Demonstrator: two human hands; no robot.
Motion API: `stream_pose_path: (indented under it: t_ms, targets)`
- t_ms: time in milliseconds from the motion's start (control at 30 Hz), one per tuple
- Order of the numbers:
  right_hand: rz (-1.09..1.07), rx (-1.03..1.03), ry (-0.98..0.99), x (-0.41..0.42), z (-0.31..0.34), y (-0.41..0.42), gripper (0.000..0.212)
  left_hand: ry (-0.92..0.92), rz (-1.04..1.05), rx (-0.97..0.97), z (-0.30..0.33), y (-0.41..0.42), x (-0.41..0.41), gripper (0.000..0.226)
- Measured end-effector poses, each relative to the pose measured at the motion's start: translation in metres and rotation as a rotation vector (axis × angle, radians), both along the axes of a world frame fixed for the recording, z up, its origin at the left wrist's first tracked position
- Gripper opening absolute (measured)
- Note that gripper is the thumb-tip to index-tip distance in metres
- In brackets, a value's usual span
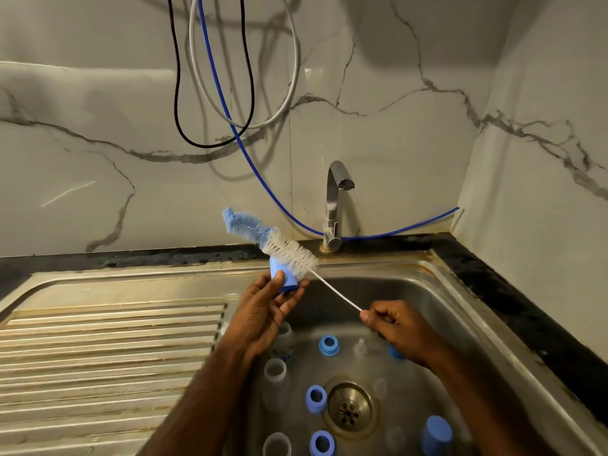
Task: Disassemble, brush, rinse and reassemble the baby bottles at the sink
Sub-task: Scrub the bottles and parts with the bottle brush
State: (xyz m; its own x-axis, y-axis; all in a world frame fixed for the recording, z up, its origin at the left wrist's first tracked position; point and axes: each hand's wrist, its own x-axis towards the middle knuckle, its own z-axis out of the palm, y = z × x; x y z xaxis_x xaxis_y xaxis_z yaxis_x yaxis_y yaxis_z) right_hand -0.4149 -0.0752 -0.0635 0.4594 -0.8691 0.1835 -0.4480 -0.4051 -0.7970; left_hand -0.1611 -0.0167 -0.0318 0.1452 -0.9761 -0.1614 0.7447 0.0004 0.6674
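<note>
Head view is showing the left hand (268, 306) pinching a blue bottle cap (282, 274) above the sink (437, 311), the bottle brush (283, 246) lying across it; the right hand (393, 325) is gripping the brush's wire handle (335, 296), while bottles (275, 373) and blue rings (328, 344) are lying in the basin

Marble-look wall (98, 110) with grey veins. Black cable (179, 103), grey cable (295, 70) and blue hose (263, 182) hang down it; hose runs along dark worktop (513, 291) behind chrome tap (334, 205).
</note>
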Motion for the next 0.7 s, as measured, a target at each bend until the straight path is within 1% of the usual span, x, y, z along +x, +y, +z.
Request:
stream_pose_path:
  t_ms: [233, 333, 433, 633, 667, 700]
  targets:
    - [0.03, 0.011, -0.054, 0.008, 0.0, 0.004, 0.038, 0.017, -0.101, 0.013, 0.001, 0.001, -0.003, 0.046]
    - [0.035, 0.017, -0.044, -0.001, 0.003, 0.002, 0.039, 0.093, -0.064, -0.003, -0.002, -0.002, 0.001, 0.04]
    - [0.026, -0.012, 0.001, 0.001, 0.001, 0.004, 0.041, 0.129, -0.018, 0.008, -0.007, -0.005, 0.004, 0.043]
    - [-0.056, -0.078, -0.045, 0.008, -0.006, -0.001, 0.039, -0.071, -0.06, -0.039, -0.005, -0.004, 0.006, 0.048]
    - [-0.062, -0.08, -0.038, 0.006, -0.006, -0.002, 0.038, -0.143, -0.053, -0.03, -0.006, -0.005, 0.006, 0.052]
    - [-0.065, -0.084, -0.024, 0.005, -0.006, -0.003, 0.038, -0.268, -0.032, -0.013, -0.009, -0.006, 0.006, 0.055]
